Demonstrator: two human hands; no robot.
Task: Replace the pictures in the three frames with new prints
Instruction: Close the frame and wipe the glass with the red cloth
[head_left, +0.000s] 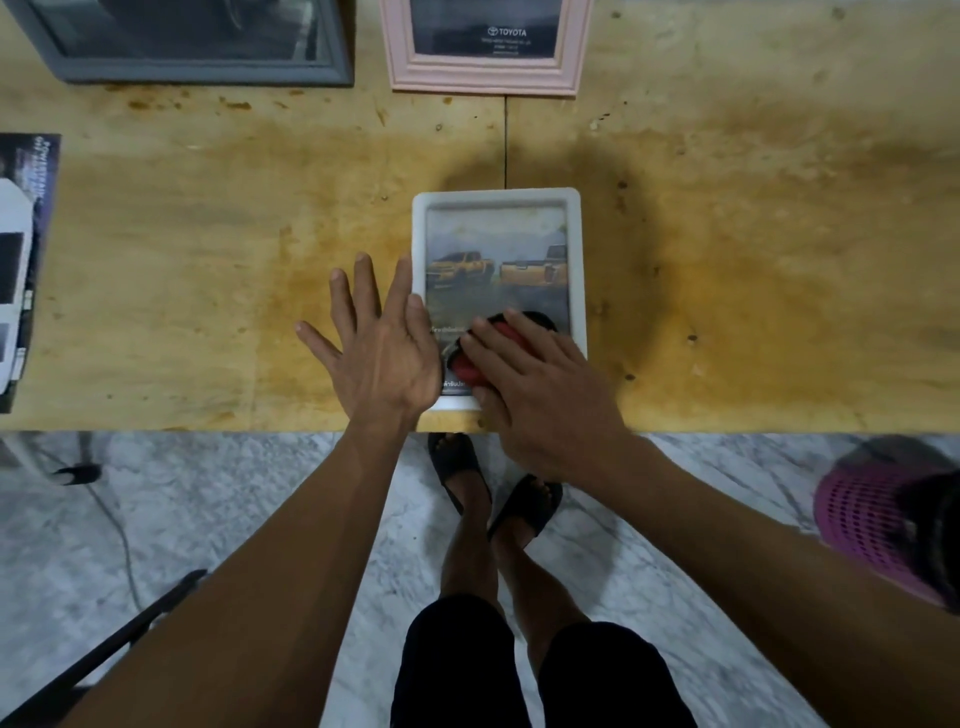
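Near the front edge of the wooden counter (727, 260) we see a white frame (579, 244) lying flat, with a print of two yellow pickup trucks (498, 270) showing inside it. Our left hand (382, 353) lies flat with its fingers spread, the grip wide, its thumb side touching the frame's left edge and its palm partly on the counter beside it. Our right hand (540, 384) rests on the lower part of the frame, its grip curled over a red and black tool (467, 366) that lies on the print; we cannot tell what kind of tool it is.

At the far edge of the counter stand two more frames: a grey frame (208, 67) to the left and a pink frame (483, 78) just right of it, the pink one holding a dark print with the word TOYOTA (506, 32). A dark printed sheet (26, 260) lies at the left edge of the counter, well apart from the white frame.

Below the counter we see a marbled floor (260, 493), our feet in black sandals (524, 504), and a purple basket (878, 525) at the right.
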